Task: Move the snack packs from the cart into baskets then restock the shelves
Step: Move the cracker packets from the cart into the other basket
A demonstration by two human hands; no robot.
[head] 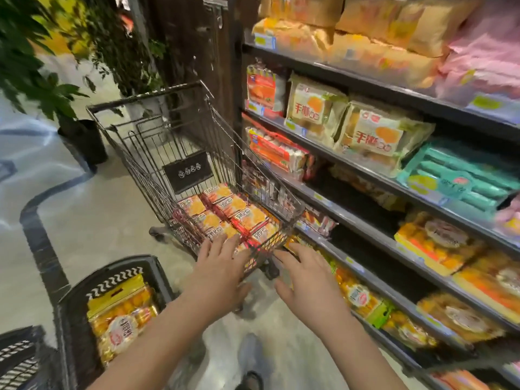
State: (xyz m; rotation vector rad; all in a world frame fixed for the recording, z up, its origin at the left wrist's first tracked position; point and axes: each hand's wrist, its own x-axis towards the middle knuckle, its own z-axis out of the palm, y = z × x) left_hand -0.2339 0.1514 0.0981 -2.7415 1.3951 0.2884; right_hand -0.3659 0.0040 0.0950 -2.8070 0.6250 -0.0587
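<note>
Both hands wide, fingers spread, holding nothing. Left hand [218, 266] with fingertips over near end of cart [146, 170], at or just above nearest snack packs [230, 212]; contact unclear through blur. Right hand [306, 280] slightly lower and to the right, fingertips by cart's near right corner, seemingly outside the wire. Packs flat on cart bottom in tight rows, orange and red, straight ahead of and below both hands. Long axis hard to fix, seemingly across cart width. Left hand nearer the packs. Probable step: grab from near row, then swing back-left to basket [126, 261] on floor beside left forearm, already holding yellow bagged snacks [121, 319]. Second basket [19, 358] at bottom-left corner, contents not visible. Shelves [365, 175] immediately right of cart, stocked, dark gaps on lower tiers. Potted plant [33, 66] beyond cart, left.
</note>
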